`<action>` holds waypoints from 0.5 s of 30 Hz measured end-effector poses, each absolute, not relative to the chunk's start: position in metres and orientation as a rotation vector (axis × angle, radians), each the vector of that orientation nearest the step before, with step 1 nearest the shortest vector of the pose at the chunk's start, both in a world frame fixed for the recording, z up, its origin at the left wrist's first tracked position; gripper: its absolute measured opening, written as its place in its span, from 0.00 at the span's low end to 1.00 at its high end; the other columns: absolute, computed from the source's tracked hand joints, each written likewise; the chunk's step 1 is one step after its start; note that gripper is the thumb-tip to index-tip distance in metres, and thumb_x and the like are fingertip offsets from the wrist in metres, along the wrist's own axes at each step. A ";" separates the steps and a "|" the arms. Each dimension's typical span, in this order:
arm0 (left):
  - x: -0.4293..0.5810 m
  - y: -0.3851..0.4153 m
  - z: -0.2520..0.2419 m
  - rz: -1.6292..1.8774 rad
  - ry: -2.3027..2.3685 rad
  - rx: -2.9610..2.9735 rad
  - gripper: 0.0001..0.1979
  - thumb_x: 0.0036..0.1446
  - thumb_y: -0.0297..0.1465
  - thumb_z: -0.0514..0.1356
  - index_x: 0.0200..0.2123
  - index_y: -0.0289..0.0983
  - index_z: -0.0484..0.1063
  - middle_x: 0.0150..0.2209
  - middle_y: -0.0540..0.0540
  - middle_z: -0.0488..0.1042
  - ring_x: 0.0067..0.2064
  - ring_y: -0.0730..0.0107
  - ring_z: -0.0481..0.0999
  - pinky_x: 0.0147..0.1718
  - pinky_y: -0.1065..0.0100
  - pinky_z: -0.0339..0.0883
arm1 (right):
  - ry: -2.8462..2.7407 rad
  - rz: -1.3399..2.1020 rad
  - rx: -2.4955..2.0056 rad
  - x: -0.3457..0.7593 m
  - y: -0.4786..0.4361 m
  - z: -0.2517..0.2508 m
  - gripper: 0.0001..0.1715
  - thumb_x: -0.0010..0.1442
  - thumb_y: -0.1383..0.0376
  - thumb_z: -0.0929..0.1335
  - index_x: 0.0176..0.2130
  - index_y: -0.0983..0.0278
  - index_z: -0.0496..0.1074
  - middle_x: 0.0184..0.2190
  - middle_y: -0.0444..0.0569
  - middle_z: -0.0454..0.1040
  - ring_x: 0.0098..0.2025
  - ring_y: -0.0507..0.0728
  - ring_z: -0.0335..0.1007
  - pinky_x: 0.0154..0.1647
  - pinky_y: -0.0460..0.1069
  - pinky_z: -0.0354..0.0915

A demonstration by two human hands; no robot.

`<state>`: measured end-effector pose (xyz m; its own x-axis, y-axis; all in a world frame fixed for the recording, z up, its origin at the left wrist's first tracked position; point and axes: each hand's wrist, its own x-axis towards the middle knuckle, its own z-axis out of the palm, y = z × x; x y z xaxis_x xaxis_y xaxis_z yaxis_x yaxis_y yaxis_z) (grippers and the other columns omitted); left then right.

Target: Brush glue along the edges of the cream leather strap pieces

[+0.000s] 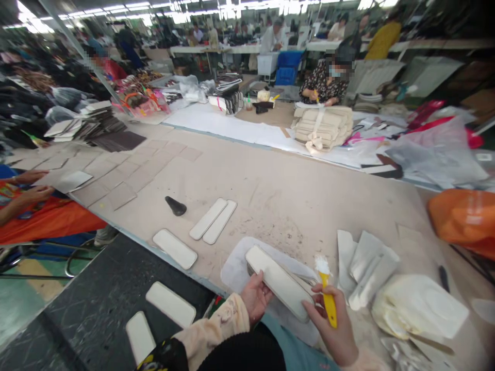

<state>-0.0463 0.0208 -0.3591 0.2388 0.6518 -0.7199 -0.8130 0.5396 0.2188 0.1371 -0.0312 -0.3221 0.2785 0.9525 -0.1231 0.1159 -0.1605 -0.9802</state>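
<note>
A long white panel with rounded ends [276, 278] lies over a stack of similar pieces in front of me. My left hand [256, 298] grips its near edge, thumb and fingers closed at the rim. In my right hand [334, 322] is a yellow-handled paintbrush [328, 301], its white-coated bristles pointing away from me. The right thumb and fingertips also touch the panel's right end. Beneath the stack spreads a pale sheet [235, 257]. Two more white panels [215, 221] lie side by side to the left, near a black tapered object [176, 206].
Single panels rest at the table edge [176, 250] and on a dark lower surface [96, 309]. On the right are folded pale pieces [365, 263], a whitish plastic container [419, 304] and an orange bag [464, 219]. Co-workers sit across the table [328, 82] and at far left.
</note>
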 end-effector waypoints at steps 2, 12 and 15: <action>-0.043 0.028 -0.339 1.134 0.852 -0.112 0.12 0.52 0.31 0.63 0.41 0.36 0.70 0.37 0.45 0.78 0.38 0.68 0.78 0.41 0.66 0.70 | -1.054 1.019 -1.529 0.138 -0.031 -0.318 0.26 0.47 0.58 0.74 0.41 0.57 0.59 0.44 0.47 0.65 0.35 0.53 0.66 0.31 0.47 0.70; -0.017 0.050 -0.239 1.352 0.770 0.253 0.13 0.48 0.33 0.67 0.36 0.32 0.73 0.35 0.41 0.78 0.42 0.61 0.77 0.42 0.65 0.71 | -1.070 0.874 -1.399 0.141 -0.030 -0.293 0.24 0.47 0.55 0.73 0.40 0.58 0.61 0.43 0.47 0.68 0.36 0.54 0.69 0.32 0.47 0.70; -0.011 0.053 -0.229 1.338 0.768 0.305 0.13 0.48 0.34 0.67 0.34 0.32 0.73 0.34 0.41 0.78 0.42 0.61 0.77 0.41 0.66 0.71 | -1.108 0.872 -1.350 0.149 -0.032 -0.289 0.23 0.48 0.56 0.73 0.40 0.58 0.61 0.43 0.48 0.68 0.35 0.54 0.69 0.31 0.47 0.70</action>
